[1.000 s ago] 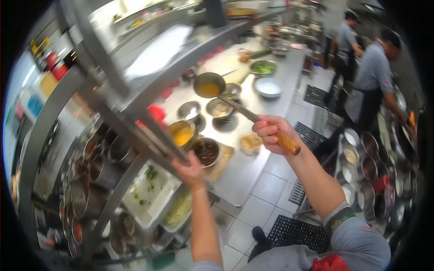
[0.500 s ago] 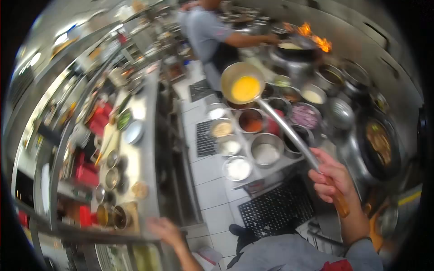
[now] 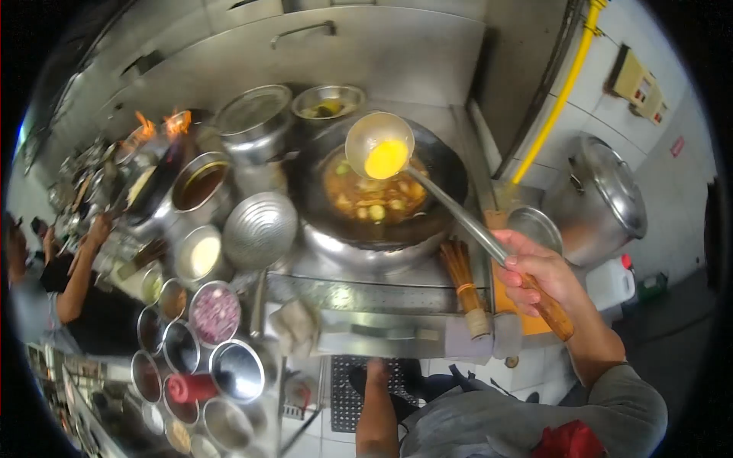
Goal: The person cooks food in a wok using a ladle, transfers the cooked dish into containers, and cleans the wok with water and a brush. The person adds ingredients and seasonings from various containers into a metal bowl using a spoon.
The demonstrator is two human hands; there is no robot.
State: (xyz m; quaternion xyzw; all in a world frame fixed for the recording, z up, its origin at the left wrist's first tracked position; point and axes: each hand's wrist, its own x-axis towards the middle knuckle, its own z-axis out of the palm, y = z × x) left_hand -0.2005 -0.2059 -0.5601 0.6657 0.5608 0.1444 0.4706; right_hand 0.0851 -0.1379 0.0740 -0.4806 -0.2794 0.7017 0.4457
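My right hand [image 3: 538, 278] is closed around the wooden handle of a long metal ladle [image 3: 454, 206]. Yellow liquid that looks like beaten egg [image 3: 387, 159] lies in the ladle's bowl. The bowl hangs above a black wok [image 3: 439, 179] on the stove, where brown liquid with pieces of food [image 3: 374, 210] covers the bottom. My left hand [image 3: 376, 372] is low, in front of the counter edge and over a black floor mat; its fingers are blurred and cannot be made out.
A perforated metal strainer [image 3: 261, 229], a pot of brown liquid [image 3: 200, 182] and several containers, one with chopped purple onion [image 3: 216, 313], stand left. A bamboo brush [image 3: 462, 282] lies right of the wok. Flames [image 3: 177, 124] rise near a co-worker's arm [image 3: 80, 267]. A large lidded pot [image 3: 599, 198] stands right.
My view has swung right from the aisle and prep counter to the stove. The ladle of yellow liquid, still in my right hand, is now above the wok. My left hand has left the counter side.
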